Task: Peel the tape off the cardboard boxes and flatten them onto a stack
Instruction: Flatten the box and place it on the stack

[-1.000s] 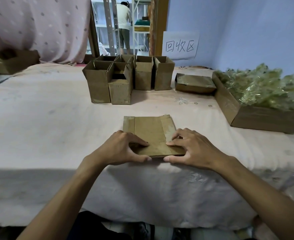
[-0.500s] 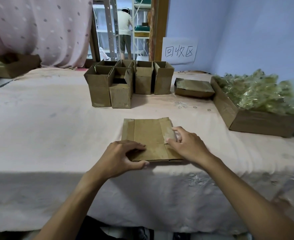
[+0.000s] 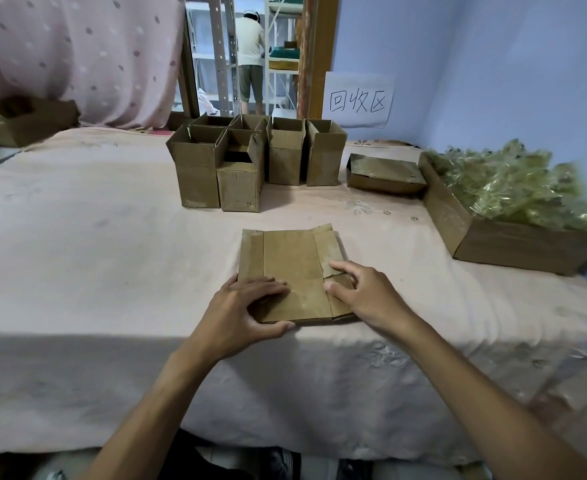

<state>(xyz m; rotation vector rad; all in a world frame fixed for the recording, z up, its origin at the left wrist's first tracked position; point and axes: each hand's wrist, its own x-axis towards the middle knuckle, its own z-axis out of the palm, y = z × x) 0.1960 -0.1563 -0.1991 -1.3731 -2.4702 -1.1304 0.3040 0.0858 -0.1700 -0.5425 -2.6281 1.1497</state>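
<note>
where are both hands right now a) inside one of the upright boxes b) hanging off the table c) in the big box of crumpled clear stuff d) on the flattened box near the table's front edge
d: the left hand and right hand both rest on the flattened box lying on the table.

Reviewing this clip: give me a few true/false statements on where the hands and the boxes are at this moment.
1. The left hand and right hand both rest on the flattened box. True.
2. The flattened box lies on top of the upright boxes. False: it lies on the table, in front of them and apart.
3. The large box on the right holds crumpled shiny material. True.
4. The upright boxes are sealed shut. False: their tops are open.
</note>
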